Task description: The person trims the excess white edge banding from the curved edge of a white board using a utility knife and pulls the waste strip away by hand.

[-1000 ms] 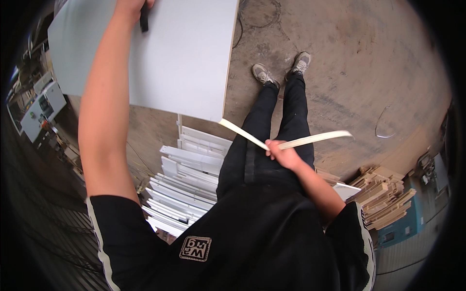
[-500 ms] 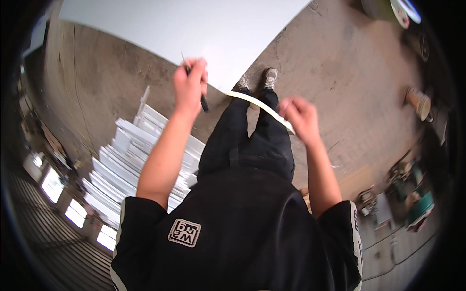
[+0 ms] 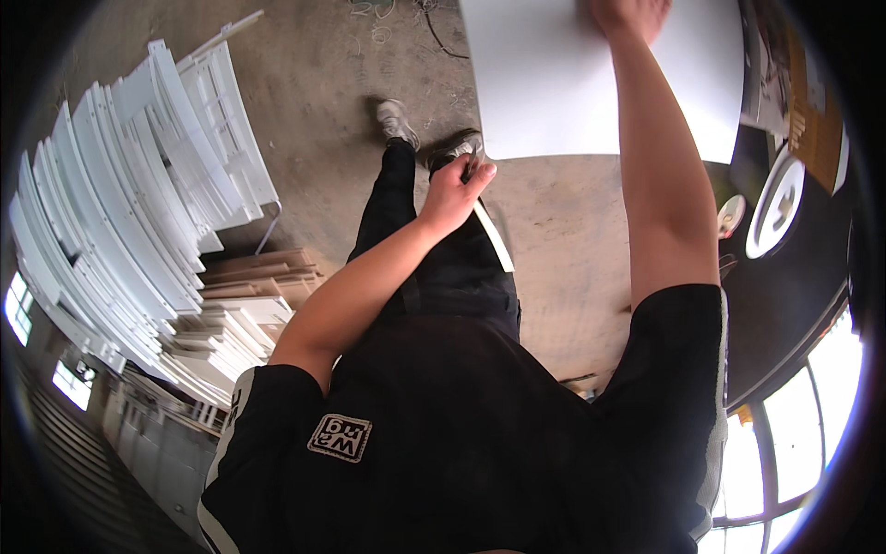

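My left hand is closed in front of my legs, around a black-handled knife that shows only in part. A narrow white strip hangs down beside that hand, its upper end at the fingers; whether they also grip it, I cannot tell. Past my feet lies a large white sheet, its near edge just beyond the left hand. With the arm stretched far forward, my right hand rests on this sheet, fingers extended, partly cut off by the picture's upper rim.
Long white panels are stacked at the left, with brown boards and shorter white boards nearer me. On the right stand a white ring-shaped object and a brown cardboard box. A dark cable lies on the floor.
My view and body have turned, so the sheet now lies to the right. My right hand has let go of the white strip and reached onto the sheet. The knife stays in my left hand.
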Tool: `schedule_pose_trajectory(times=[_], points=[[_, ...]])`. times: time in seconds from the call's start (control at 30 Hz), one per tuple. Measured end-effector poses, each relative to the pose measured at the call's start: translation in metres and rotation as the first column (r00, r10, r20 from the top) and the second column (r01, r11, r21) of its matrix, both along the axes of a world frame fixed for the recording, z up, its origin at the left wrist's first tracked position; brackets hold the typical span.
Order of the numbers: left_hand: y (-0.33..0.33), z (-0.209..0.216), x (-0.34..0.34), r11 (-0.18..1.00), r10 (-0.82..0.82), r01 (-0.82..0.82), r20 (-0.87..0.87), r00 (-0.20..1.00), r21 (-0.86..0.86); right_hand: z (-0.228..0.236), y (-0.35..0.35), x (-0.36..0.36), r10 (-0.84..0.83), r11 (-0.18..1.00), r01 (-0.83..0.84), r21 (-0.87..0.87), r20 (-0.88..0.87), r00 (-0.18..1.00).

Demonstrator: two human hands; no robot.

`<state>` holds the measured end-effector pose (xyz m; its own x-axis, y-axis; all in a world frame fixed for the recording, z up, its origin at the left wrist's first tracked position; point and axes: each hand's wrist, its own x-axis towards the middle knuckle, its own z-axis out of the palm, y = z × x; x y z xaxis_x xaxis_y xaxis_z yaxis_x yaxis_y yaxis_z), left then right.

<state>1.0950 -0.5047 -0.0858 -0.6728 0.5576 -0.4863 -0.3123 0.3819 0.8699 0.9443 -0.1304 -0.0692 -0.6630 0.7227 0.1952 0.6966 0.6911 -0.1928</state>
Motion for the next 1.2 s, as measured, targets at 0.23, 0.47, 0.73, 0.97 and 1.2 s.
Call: schedule_pose_trajectory(times=[0.23,0.47,0.73,0.97,1.2], points=[[-0.038,0.012,-0.133,0.846,-0.529,0.443,-0.569,0.630,-0.296,-0.005,0.012,0.008,0.178,0.956,-0.156,0.250,-0.068,0.982],[-0.094,0.053,-0.332,0.741,-0.671,0.449,-0.526,0.522,-0.499,0.006,0.008,0.006,0.079,0.997,-0.079,0.010,0.047,0.996],[-0.239,0.043,-0.620,0.836,0.268,-0.480,-0.566,0.780,-0.266,0.001,-0.004,-0.004,0.069,0.997,-0.070,0.013,0.059,0.996],[-0.083,0.028,-0.513,0.719,0.690,-0.690,0.039,0.723,0.084,0.004,0.002,0.000,0.006,0.999,-0.013,0.048,0.148,0.989],[0.063,-0.019,-0.445,0.928,0.284,-0.350,0.368,0.885,0.124,0.014,0.013,-0.003,-0.041,0.998,0.049,-0.035,0.192,0.980]])
